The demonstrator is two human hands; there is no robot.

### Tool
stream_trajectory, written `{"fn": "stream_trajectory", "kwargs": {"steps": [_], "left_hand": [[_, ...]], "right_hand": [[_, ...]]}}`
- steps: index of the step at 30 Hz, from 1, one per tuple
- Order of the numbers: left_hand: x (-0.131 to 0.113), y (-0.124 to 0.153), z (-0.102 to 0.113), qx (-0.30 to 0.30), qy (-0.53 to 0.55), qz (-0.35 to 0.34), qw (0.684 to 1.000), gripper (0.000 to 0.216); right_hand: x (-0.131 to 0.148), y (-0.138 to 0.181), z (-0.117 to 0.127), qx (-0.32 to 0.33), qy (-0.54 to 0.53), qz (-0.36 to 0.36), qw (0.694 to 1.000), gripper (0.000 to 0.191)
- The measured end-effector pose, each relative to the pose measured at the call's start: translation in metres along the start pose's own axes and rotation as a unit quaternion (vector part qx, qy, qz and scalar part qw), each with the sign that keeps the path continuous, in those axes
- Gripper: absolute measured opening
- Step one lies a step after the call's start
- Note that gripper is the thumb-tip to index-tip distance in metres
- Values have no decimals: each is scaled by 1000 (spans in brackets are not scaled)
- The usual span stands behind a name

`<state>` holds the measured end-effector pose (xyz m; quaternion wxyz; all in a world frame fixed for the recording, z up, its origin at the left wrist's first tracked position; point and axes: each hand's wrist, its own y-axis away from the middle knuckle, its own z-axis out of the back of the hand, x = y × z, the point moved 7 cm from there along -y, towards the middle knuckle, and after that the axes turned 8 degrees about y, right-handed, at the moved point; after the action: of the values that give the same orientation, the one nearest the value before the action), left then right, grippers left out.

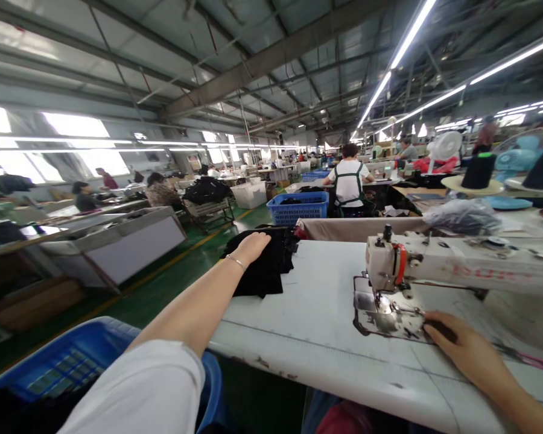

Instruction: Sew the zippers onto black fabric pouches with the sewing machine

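My left hand lies flat with fingers together on a pile of black fabric at the far left corner of the white sewing table. My right hand rests on the table beside the metal plate of the sewing machine. Its fingers press on a small dark piece by the needle area. A bracelet circles my left wrist.
A blue plastic basket stands at my lower left and another blue basket beyond the table. A seated person in a white top works ahead with their back to me. Other workers sit at tables on the left. Thread cones and fans stand at the right.
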<state>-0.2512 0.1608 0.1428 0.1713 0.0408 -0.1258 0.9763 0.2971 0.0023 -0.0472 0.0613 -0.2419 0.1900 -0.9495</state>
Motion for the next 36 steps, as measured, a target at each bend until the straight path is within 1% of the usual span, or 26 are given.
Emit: {"fn": "stream_trajectory", "kwargs": {"steps": [4,6,8,10,11,12,13,14,15,17,18,19,20,21,22,23,24,26,28,29,31,33,35,36], "left_hand": [[2,2,17,-38,4,65,997,34],[-1,5,36,-69,3,97,993,34],[-7,5,62,-115,0,129,985,36],[-20,6,92,-168,0,153,974,36],[-32,9,104,-188,3,156,970,34],[-49,13,112,-200,9,147,969,31],[-70,20,114,-202,18,129,971,34],[-96,31,110,-194,31,104,975,36],[-125,47,99,-175,45,73,981,34],[-188,86,64,-118,80,1,990,22],[-221,108,43,-75,107,-48,990,15],[-254,131,20,-6,165,-126,978,10],[-279,151,0,58,221,-171,958,8],[-293,164,-15,86,263,-167,946,9],[-298,171,-25,93,296,-147,939,9],[-297,172,-33,89,317,-112,938,9],[-292,169,-39,75,326,-75,939,14],[-278,156,-46,54,325,-19,944,32],[-268,141,-52,55,318,4,946,48],[-264,135,-55,59,318,11,946,52],[-261,124,-58,69,324,16,943,47],[-264,117,-58,82,338,12,938,30],[-271,116,-52,92,360,4,928,13],[-275,117,-47,95,373,2,923,10]], "right_hand": [[0,0,-4,-10,-16,6,1000,51],[2,-1,-4,-21,-21,11,1000,49],[5,-2,-2,-32,-25,21,999,45],[10,-2,6,-52,-27,31,998,42],[14,-1,12,-69,-26,34,997,41],[20,2,19,-87,-25,37,995,40],[28,6,25,-102,-23,43,994,39],[40,11,30,-109,-24,55,992,37],[55,18,32,-102,-28,75,992,33],[93,33,28,-60,-44,126,989,27],[113,41,23,-29,-52,153,986,29],[133,49,17,9,-56,187,981,33],[149,55,11,30,-49,208,977,35],[161,61,6,47,-41,216,974,35],[168,64,2,59,-37,220,973,36],[173,67,-1,65,-34,219,973,36],[174,69,-3,71,-33,215,973,36],[173,71,-5,76,-36,209,974,35],[171,72,-5,76,-40,203,975,33],[171,71,-5,78,-46,197,976,32],[171,68,-5,82,-62,182,978,29],[172,63,-6,89,-79,163,979,22],[174,57,-5,90,-89,146,981,17],[175,54,-3,88,-93,137,982,16]]}}
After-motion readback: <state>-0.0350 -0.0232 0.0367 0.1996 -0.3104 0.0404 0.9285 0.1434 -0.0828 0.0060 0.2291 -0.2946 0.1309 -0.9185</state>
